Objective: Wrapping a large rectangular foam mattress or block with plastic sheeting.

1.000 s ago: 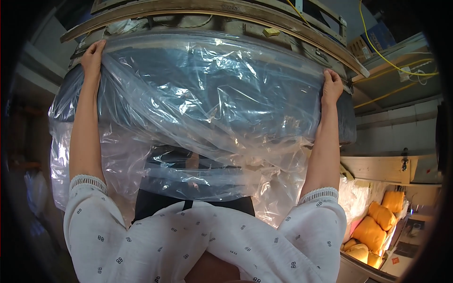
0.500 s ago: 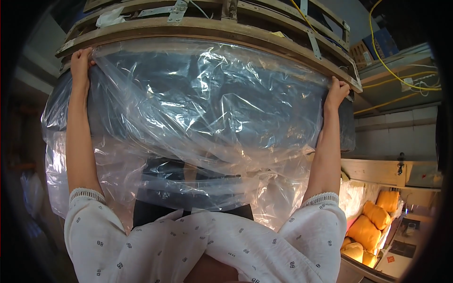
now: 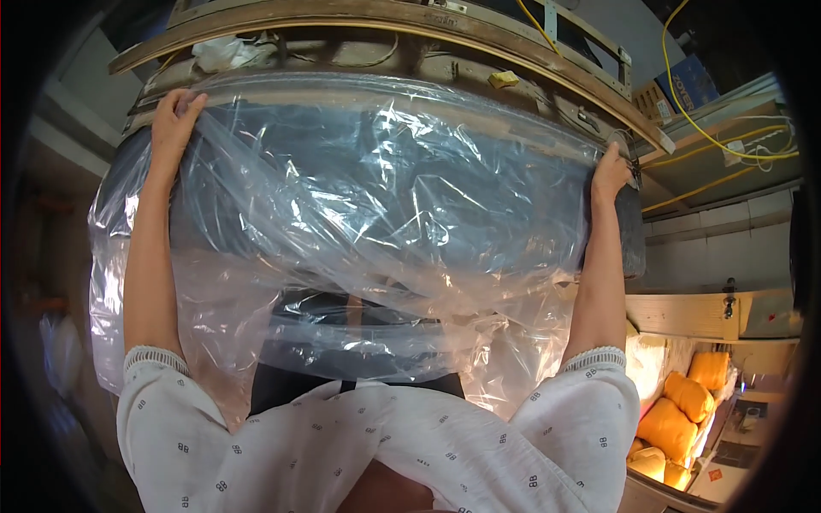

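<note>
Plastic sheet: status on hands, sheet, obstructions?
Left hand pinching plastic sheet near far-left corner; right hand at far right, grip unclear. Sheet spread, wrinkled. Wooden bar beyond far edge.

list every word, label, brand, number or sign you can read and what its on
Blue box: pale lettering, legible, wording not copied here.
White shirt: a small dark motif repeated all over, likewise not copied.
Wooden beam: marks too blurred to read.
Brown carton: marks too small to read.
Red-orange square: too small to read.
Clear plastic sheet: no print I can make out.
</note>
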`<state>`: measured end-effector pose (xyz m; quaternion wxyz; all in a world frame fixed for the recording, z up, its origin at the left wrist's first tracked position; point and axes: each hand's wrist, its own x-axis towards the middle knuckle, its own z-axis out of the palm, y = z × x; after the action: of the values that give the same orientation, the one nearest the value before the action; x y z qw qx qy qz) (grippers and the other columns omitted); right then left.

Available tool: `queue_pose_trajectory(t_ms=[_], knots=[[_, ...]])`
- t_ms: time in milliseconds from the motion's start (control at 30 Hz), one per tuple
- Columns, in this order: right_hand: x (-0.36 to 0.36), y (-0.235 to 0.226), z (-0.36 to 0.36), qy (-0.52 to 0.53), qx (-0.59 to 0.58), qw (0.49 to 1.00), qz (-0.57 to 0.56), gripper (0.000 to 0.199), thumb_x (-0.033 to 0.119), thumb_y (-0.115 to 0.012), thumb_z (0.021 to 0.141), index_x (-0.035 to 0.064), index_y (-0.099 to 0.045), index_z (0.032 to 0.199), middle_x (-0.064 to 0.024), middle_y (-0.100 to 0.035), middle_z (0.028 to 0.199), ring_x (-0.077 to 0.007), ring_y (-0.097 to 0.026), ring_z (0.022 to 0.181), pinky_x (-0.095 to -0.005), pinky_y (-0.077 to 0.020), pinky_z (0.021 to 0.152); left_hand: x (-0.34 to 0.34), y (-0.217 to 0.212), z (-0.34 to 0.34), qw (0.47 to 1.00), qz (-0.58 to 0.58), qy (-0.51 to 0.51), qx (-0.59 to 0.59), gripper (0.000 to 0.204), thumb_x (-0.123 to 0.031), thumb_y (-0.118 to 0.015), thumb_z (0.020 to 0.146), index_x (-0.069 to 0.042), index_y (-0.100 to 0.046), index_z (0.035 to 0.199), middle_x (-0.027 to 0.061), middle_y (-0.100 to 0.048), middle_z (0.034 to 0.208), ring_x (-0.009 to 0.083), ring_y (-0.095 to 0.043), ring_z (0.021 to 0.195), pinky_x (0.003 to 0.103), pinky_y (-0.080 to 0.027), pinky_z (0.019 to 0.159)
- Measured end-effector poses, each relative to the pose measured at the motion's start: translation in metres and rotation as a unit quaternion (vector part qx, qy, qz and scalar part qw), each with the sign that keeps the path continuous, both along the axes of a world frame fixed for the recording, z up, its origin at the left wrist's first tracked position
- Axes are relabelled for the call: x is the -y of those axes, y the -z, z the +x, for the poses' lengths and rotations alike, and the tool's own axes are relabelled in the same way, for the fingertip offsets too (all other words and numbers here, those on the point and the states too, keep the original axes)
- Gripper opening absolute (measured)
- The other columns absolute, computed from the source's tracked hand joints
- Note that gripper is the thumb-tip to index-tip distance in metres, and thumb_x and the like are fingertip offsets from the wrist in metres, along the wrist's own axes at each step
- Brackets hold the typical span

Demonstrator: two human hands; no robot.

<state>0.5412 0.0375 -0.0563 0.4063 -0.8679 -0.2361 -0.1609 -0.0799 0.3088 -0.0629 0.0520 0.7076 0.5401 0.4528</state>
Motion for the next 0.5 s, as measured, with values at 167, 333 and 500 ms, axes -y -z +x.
queue_pose_trajectory(t_ms=[167,333,500], knots=[[0.048,-0.004,-0.002,-0.29,0.006,0.955,-0.055,0.022,0.021,-0.067,0.076,0.0002,-0.064,0.083,-0.0094,-0.061,0.079,-0.017,-0.056,0.076,-0.0266,-0.0429,0.073,0.044,-0.04,-0.027,0.991,-0.036,0.033,0.128,0.036,-0.035,-0.064,0.081,-0.003,-0.065,0.099,0.0014,-0.061,0.085,0.0095,-0.053,0.078,0.022,-0.041,0.074],[0.155,-0.03,0.048,-0.186,-0.068,0.98,-0.03,0.024,0.022,-0.061,0.083,0.001,-0.063,0.093,-0.0051,-0.063,0.09,-0.0126,-0.054,0.081,-0.0271,-0.0445,0.073,0.094,-0.022,0.036,0.979,-0.102,0.175,0.036,0.03,-0.032,-0.064,0.077,-0.006,-0.066,0.091,0.0115,-0.063,0.09,0.0223,-0.06,0.084,0.033,-0.047,0.074],[0.13,-0.082,-0.055,-0.19,0.335,0.911,-0.146,0.036,0.018,-0.052,0.088,-0.0004,-0.048,0.119,-0.0182,-0.049,0.113,-0.0327,-0.048,0.103,-0.0397,-0.0393,0.088,0.104,0.012,0.153,0.965,-0.005,0.23,0.128,0.017,-0.021,-0.069,0.07,-0.006,-0.063,0.076,0.0092,-0.053,0.078,0.0244,-0.054,0.078,0.034,-0.044,0.067]])
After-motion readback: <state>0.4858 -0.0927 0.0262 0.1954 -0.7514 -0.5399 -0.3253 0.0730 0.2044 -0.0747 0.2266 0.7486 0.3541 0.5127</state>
